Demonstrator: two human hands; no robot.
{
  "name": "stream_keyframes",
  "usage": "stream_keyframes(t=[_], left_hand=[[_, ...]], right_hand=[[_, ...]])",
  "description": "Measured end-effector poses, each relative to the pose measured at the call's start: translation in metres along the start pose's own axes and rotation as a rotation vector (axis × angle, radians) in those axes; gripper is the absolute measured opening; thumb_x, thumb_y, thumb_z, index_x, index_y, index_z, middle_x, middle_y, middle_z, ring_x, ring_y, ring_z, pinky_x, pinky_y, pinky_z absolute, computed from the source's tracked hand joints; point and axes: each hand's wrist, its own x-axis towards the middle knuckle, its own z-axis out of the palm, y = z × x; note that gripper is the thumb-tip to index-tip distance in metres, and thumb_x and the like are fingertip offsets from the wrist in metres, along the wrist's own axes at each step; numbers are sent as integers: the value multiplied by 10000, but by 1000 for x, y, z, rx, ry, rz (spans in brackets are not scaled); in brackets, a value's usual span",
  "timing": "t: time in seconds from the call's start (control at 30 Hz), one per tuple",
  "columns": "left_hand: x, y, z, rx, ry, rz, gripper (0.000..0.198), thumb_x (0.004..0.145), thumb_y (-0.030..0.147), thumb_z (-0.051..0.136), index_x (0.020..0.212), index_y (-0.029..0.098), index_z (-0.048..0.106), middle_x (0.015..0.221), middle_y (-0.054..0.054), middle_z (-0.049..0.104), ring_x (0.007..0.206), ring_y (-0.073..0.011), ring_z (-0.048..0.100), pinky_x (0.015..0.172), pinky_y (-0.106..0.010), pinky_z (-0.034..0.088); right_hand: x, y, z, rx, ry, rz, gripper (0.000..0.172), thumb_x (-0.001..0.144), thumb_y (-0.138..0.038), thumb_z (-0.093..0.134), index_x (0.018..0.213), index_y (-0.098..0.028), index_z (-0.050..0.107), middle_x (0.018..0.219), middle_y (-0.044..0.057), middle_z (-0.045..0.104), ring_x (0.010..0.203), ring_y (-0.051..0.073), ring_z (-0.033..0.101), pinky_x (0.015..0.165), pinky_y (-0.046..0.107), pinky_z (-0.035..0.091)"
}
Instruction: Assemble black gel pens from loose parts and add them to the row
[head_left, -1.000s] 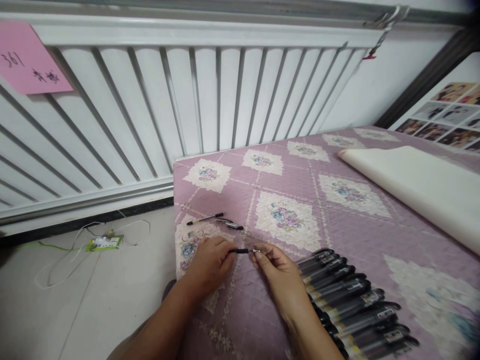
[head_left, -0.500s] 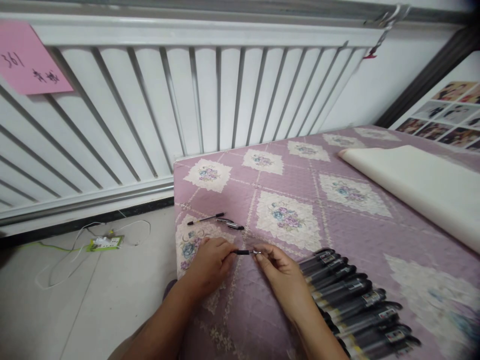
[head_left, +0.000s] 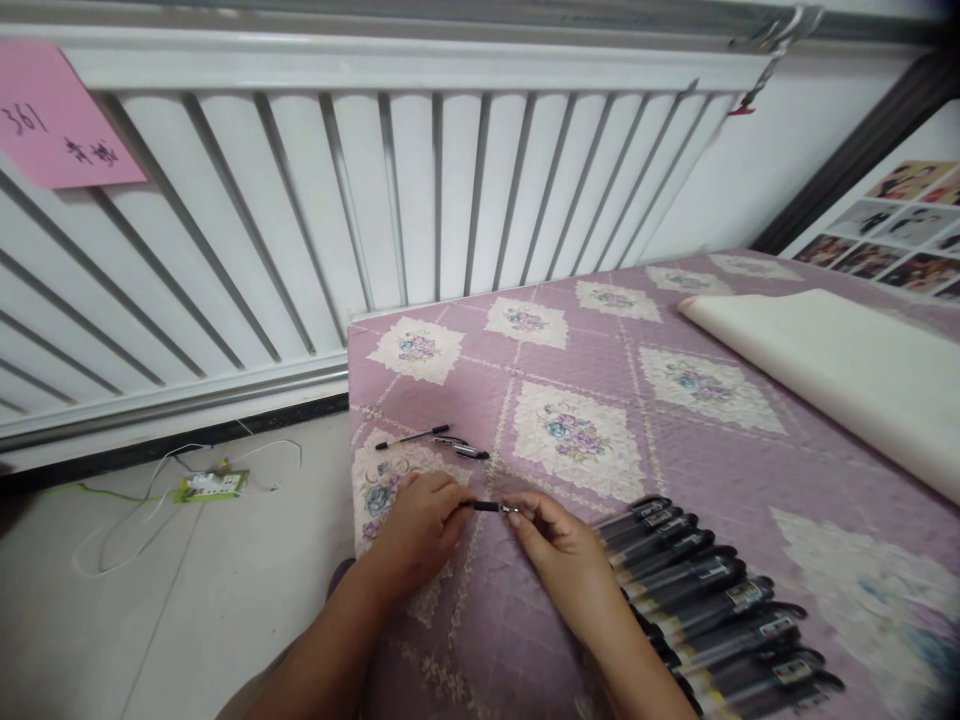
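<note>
A black pen barrel (head_left: 486, 506) lies level between my two hands, over the purple quilted cover. My left hand (head_left: 427, 520) is closed on its left end, which the fingers partly hide. The thumb and fingertips of my right hand (head_left: 555, 540) pinch a small silver pen tip (head_left: 510, 509) at the barrel's right end. Beyond my left hand rest a pen refill (head_left: 412, 437) with black ends and a black pen cap (head_left: 461, 448) with a silver clip. Several capped black pens (head_left: 705, 570) are lined up beside my right forearm.
The purple flowered cover (head_left: 480, 390) spreads under everything. A rolled cream sheet (head_left: 832, 350) lies at the right. Behind stands a white radiator (head_left: 457, 190) bearing a pink note (head_left: 60, 120). A power strip (head_left: 214, 486) with cables sits on the floor at left.
My right hand has brought the silver tip slightly left, against the black barrel; the thin gap between them has closed. My left hand and the things on the cover stay put.
</note>
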Motion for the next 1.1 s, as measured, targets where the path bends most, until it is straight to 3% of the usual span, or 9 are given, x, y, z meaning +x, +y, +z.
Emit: stream_keyframes(t=[0.43, 0.73, 1.0, 1.1], left_hand=[[-1, 3, 1, -11, 24, 6, 174, 846, 84, 558, 913, 229, 627, 892, 5, 620, 894, -178, 560, 847, -334, 331], [-1, 4, 1, -11, 23, 5, 157, 849, 109, 570, 925, 228, 639, 913, -4, 627, 896, -183, 559, 823, -325, 360], [-3, 8, 1, -11, 12, 28, 173, 845, 106, 566, 941, 229, 640, 940, -18, 637, 909, -190, 561, 829, -333, 373], [-2, 6, 1, -13, 20, 22, 172, 848, 107, 566, 941, 230, 642, 937, -18, 640, 910, -189, 565, 833, -335, 373]], right_hand=[[0, 8, 3, -61, -40, -57, 183, 810, -332, 568, 896, -209, 673, 781, 16, 690, 739, 169, 639, 688, 262, 500], [0, 8, 2, -278, -38, -194, 197, 872, -347, 511, 885, -216, 657, 811, 25, 683, 768, 177, 637, 701, 272, 481], [-2, 2, 1, -463, -12, -242, 381, 928, -425, 406, 643, -225, 562, 626, 14, 599, 618, 178, 584, 586, 277, 434], [-3, 0, 1, -418, -3, -202, 330, 923, -424, 415, 752, -223, 614, 712, 26, 645, 689, 189, 614, 633, 282, 459]])
